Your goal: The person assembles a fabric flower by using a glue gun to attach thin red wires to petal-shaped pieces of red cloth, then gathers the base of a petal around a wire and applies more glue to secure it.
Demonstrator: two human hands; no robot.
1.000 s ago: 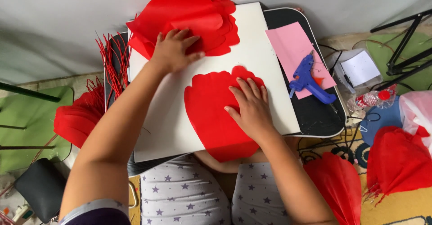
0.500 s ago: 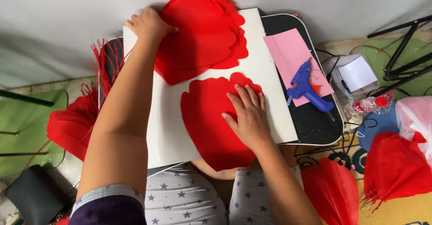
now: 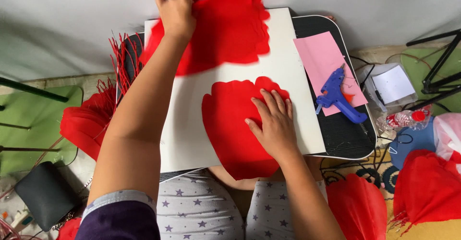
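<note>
My left hand (image 3: 175, 13) grips the far edge of a large red paper petal (image 3: 225, 28) and holds it raised over the far side of a white board (image 3: 192, 139). A second red scalloped petal (image 3: 230, 124) lies flat on that board, its lower end hanging over the near edge. My right hand (image 3: 273, 124) presses palm down on this petal's right side, fingers spread. The board rests on a black lap tray (image 3: 343, 134) above my knees.
A pink paper sheet (image 3: 321, 60) and a blue glue gun (image 3: 338, 98) lie on the tray's right part. Red fringed strips (image 3: 122, 62) and red paper pieces (image 3: 84, 122) sit at left, more red petals (image 3: 425, 187) at right. A black pouch (image 3: 45, 194) lies lower left.
My left hand has lifted the upper red petal and carried it away from me, toward the board's far edge. My right hand stays pressed on the lower petal.
</note>
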